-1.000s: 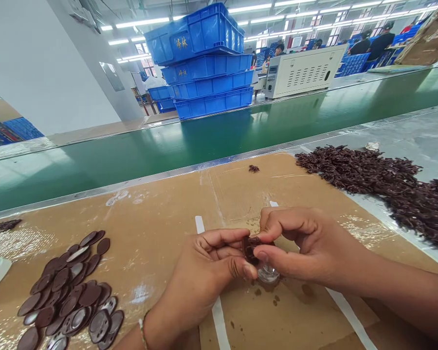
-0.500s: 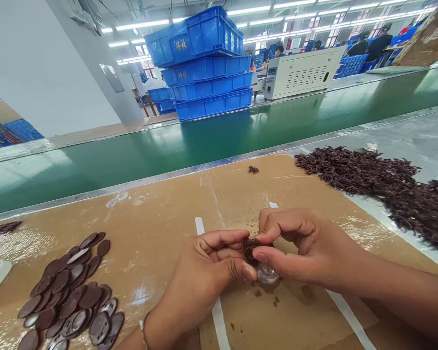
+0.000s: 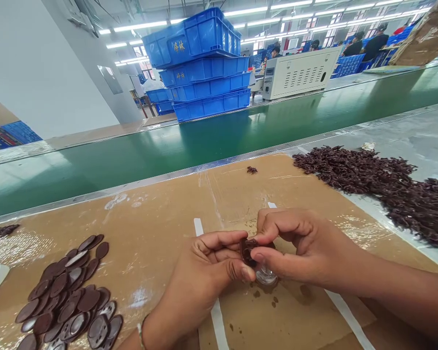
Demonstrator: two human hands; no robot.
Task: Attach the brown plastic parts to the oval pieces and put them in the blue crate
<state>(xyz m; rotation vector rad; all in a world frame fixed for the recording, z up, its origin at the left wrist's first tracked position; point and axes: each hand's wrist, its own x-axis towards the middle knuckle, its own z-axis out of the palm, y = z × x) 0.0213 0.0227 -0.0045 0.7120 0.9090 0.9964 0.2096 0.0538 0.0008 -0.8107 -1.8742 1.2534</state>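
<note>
Between my two hands is a small dark brown oval piece (image 3: 246, 250), partly covered by fingers. My left hand (image 3: 213, 265) grips its left edge between thumb and fingers. The thumb and forefinger of my right hand (image 3: 295, 243) pinch at its right side; whether they also hold a separate small part is hidden. Just below the fingertips stands a small clear glass or plastic object (image 3: 266, 275) on the brown-covered table (image 3: 168, 209). To the left lies a heap of dark brown oval pieces (image 3: 71, 301), some with shiny undersides.
At the right is a long heap of small dark brown twisted parts (image 3: 372, 182); a little clump (image 3: 252, 170) lies mid-table. Beyond runs a green conveyor belt (image 3: 204, 141), with stacked blue crates (image 3: 208, 80) and a cream machine (image 3: 301, 73) behind. People sit far back.
The whole view has shifted very slightly. Both hands keep the same grip on the brown oval piece, with barely any finger motion.
</note>
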